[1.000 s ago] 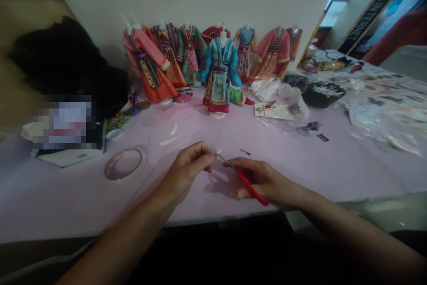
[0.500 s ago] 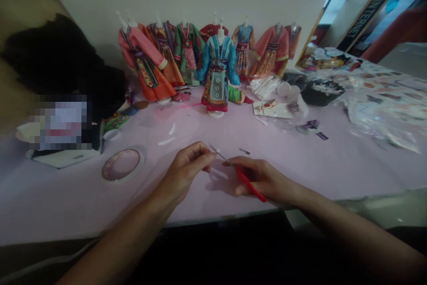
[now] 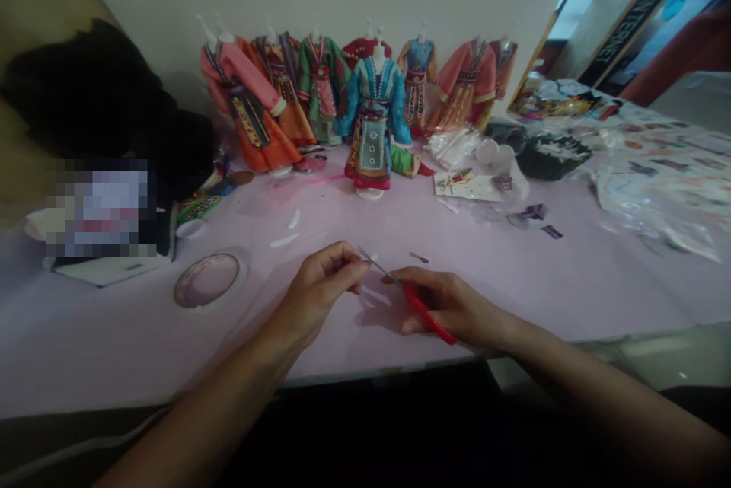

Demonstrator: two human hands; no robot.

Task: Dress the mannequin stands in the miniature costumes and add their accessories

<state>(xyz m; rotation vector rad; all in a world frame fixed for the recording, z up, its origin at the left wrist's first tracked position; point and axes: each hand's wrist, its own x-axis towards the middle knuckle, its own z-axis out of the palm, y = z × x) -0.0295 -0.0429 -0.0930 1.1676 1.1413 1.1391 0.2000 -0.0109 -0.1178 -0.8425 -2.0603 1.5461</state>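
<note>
My right hand (image 3: 451, 305) is closed round the red handles of a pair of scissors (image 3: 419, 309). Their narrow blades point up and left, with the tips at the fingers of my left hand (image 3: 328, 282). That hand is pinched, thumb against forefinger, on a small white piece (image 3: 374, 256) that shows by the blades; what it is I cannot make out. Just beyond the scissors a small dark, thin item (image 3: 419, 257) lies on the table. Two curved white scraps (image 3: 284, 240) lie past my left hand.
A roll of tape (image 3: 206, 282) lies flat at left on the pink table (image 3: 131, 343). Along the wall stand several small dressed mannequins, a blue-robed one (image 3: 374, 115) in front. Plastic bags (image 3: 651, 206) and a dark green container (image 3: 553, 157) are at right.
Both hands and the scissors hold almost the same position. Only a very slight shift of the view shows.
</note>
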